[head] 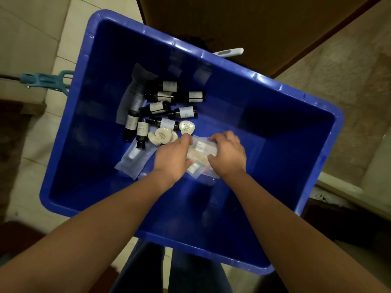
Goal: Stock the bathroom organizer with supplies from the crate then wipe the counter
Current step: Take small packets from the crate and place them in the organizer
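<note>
No legible print; white labels (pixel 157 107) on bottles (pixel 184 112) too blurred.

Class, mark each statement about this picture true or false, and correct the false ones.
1. The left hand and right hand are both inside the blue crate. True.
2. The dark bottles stand upright. False: they lie on their sides on the crate floor.
3. Both hands hold the clear packets. True.
4. The round soaps lie outside the crate. False: they lie inside it, next to the bottles.
</note>
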`<move>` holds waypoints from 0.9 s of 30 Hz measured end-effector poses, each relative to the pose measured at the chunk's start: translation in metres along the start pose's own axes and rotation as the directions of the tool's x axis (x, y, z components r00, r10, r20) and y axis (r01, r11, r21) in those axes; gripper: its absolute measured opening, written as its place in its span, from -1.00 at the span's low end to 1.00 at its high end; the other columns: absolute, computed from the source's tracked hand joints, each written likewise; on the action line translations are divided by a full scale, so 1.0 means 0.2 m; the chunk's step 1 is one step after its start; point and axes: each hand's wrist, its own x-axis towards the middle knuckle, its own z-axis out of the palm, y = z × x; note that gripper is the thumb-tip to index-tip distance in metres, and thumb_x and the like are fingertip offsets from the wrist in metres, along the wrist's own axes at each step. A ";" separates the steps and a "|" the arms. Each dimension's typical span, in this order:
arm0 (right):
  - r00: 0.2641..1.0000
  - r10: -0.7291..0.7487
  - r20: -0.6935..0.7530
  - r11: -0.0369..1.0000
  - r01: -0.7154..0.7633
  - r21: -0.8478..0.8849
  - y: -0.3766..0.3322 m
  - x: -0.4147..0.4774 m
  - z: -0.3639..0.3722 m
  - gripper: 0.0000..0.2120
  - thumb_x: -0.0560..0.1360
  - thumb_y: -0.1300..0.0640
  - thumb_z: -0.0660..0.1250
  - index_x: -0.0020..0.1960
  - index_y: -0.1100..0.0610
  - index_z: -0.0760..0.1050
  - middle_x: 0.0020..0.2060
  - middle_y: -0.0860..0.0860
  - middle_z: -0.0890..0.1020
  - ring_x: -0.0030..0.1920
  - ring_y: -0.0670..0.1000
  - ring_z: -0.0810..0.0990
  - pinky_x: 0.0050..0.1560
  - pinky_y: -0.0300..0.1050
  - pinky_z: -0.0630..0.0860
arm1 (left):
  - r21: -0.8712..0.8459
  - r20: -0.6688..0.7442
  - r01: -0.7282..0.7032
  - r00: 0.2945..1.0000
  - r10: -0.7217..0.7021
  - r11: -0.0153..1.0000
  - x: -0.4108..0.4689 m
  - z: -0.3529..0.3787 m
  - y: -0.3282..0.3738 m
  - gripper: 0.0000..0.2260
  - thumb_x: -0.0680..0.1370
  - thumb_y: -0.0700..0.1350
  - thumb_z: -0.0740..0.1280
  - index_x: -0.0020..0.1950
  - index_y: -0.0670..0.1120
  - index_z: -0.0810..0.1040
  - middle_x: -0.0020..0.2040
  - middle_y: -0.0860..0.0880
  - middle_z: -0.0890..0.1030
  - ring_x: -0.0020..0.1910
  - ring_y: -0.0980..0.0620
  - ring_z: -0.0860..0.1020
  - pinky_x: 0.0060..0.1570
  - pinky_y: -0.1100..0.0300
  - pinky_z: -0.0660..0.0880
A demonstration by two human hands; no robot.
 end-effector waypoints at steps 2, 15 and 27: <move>1.000 -0.008 0.003 0.999 0.008 -0.034 -0.01 0.01 0.00 -0.60 0.44 0.14 0.37 0.26 -0.02 0.44 0.16 -0.02 0.45 0.20 0.03 0.40 0.21 -0.09 0.35 | -0.039 0.026 -0.024 0.999 0.025 0.999 -0.01 0.00 -0.02 -0.64 0.48 -0.04 0.42 0.18 0.04 0.34 0.03 0.02 0.58 -0.16 -0.03 0.56 -0.28 0.12 0.40; 0.986 0.071 0.150 0.997 -0.077 0.030 -0.07 -0.12 -0.11 -0.77 0.56 0.08 0.24 -0.25 0.03 0.29 -0.22 -0.01 0.48 -0.15 0.08 0.45 -0.24 -0.11 0.32 | -0.340 0.199 0.117 0.979 -0.050 0.933 -0.11 -0.08 -0.05 -0.83 0.58 0.03 0.29 0.15 0.08 0.49 -0.10 0.09 0.58 -0.18 0.09 0.52 -0.27 0.18 0.40; 0.984 0.077 -0.159 0.959 -0.030 0.280 -0.28 -0.62 -0.50 -0.64 0.51 0.28 0.19 0.25 0.01 0.27 -0.22 0.13 0.59 -0.26 0.20 0.60 -0.31 0.22 0.55 | -0.360 0.012 0.008 1.000 -0.004 0.933 -0.44 -0.56 0.07 -0.87 0.57 -0.07 0.23 -0.12 0.16 0.40 -0.15 0.02 0.61 -0.29 -0.05 0.55 -0.35 0.09 0.44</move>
